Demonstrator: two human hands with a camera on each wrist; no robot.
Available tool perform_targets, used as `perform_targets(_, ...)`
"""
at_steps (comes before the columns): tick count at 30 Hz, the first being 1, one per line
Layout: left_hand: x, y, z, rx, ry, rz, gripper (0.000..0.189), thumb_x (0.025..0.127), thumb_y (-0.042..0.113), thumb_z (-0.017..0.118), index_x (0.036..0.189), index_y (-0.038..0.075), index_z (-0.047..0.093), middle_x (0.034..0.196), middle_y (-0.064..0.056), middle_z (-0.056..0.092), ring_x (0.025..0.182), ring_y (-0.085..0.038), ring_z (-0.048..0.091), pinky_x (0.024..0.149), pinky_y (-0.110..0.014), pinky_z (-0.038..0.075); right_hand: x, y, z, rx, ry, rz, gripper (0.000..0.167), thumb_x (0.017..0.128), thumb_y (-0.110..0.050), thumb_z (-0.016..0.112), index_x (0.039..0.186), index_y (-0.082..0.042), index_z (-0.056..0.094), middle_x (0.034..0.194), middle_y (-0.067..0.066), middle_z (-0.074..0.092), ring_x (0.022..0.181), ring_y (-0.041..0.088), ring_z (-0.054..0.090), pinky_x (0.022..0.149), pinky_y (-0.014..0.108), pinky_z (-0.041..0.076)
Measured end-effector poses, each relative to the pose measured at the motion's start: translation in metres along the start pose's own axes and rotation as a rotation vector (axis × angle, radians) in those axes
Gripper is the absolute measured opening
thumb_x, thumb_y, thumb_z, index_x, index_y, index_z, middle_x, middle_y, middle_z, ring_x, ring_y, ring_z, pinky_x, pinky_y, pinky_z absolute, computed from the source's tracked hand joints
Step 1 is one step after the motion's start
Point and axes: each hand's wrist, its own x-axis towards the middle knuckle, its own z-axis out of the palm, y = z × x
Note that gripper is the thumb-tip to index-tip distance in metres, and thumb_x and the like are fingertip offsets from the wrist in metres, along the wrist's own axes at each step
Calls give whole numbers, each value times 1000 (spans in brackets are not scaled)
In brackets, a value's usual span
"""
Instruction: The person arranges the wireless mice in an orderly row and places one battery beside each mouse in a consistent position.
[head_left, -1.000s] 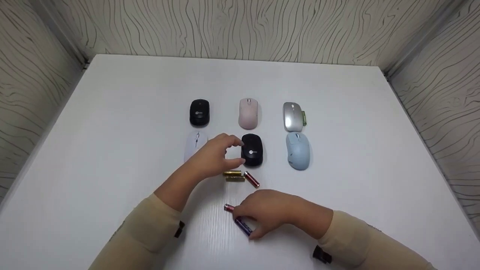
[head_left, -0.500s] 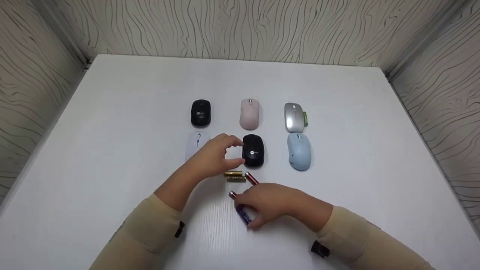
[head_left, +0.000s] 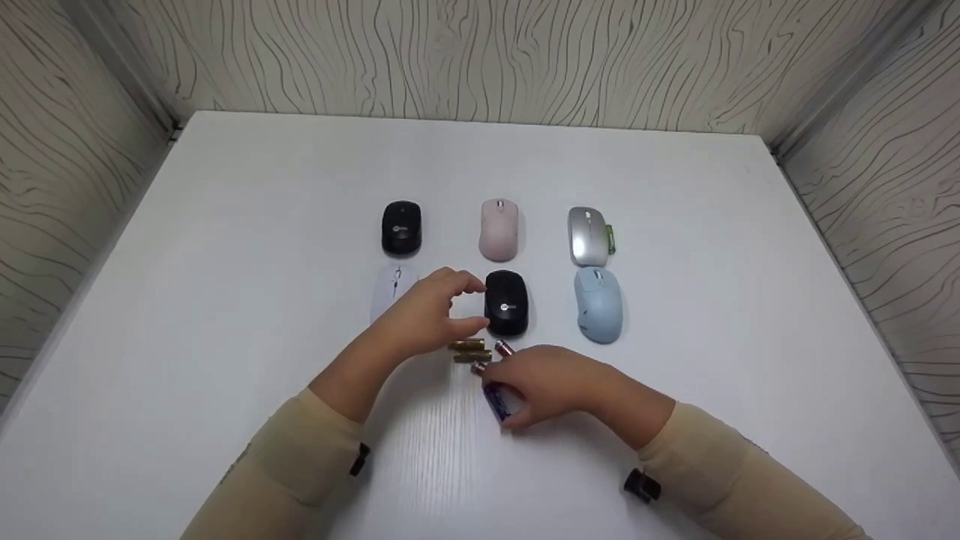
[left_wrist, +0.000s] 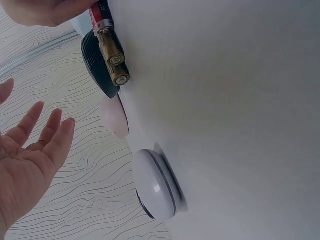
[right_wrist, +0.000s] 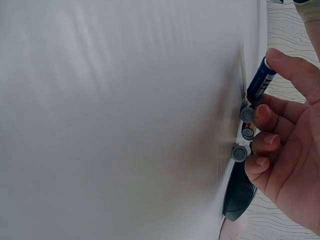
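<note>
My right hand (head_left: 555,386) pinches a blue battery (right_wrist: 261,80) by its ends between thumb and index finger, low over the white table. The end of a red battery (head_left: 478,368) shows at its fingertips, the rest hidden under the hand. Just beyond, a second red battery (head_left: 504,348) is partly covered by the same hand. Two gold batteries (head_left: 472,358) lie side by side to the left. My left hand (head_left: 431,315) holds nothing, thumb and fingers spread beside a black mouse (head_left: 507,304). Under that hand's wrist a white mouse (head_left: 388,292) is partly hidden.
Farther back stand another black mouse (head_left: 402,227), a pink mouse (head_left: 499,229) and a silver mouse (head_left: 587,236) with green batteries (head_left: 611,238) against its right side. A light blue mouse (head_left: 598,305) sits right of the middle. Patterned wall panels (head_left: 480,60) enclose the table (head_left: 262,187).
My right hand has moved away from me toward the gold batteries, bringing the blue battery and the nearer red battery along. It now partly covers the other red battery. The left hand stays put.
</note>
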Motion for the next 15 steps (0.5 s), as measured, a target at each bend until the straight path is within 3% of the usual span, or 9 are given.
perform_targets(15,0,-1,0,15,-11,-8,39,82,29,68,115,13,56,113,-5,55,108,-24,51,89,-34,41,-1,0,-4,-25,1,4,50,74,-44,71,115,-18,57,93,-8,60,80,8,54,79,30,47)
